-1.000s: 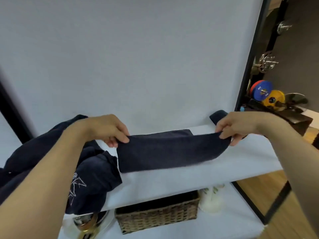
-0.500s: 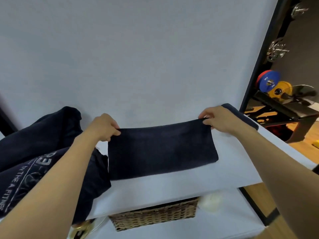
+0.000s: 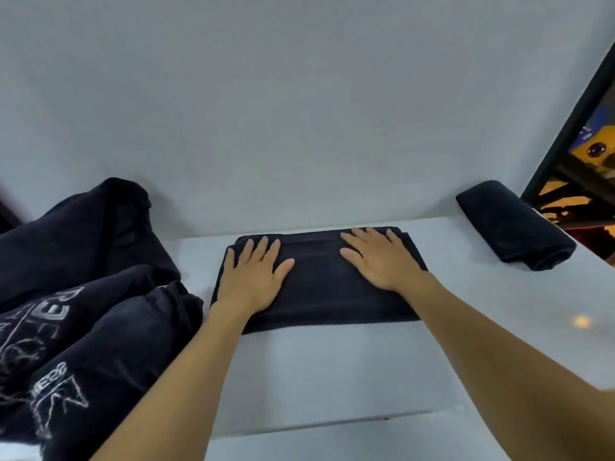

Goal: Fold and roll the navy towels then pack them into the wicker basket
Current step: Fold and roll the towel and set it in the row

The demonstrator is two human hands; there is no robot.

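Pressing flat on a folded navy towel with left hand and right hand, fingers straight and spread, gripping nothing. Lies under both palms midway across the white tabletop, far edge just past the fingertips. Looks dark and plush, layered into a long rectangle. Well apart to the right, a rolled navy towel; to the left, a heap of printed navy towels.
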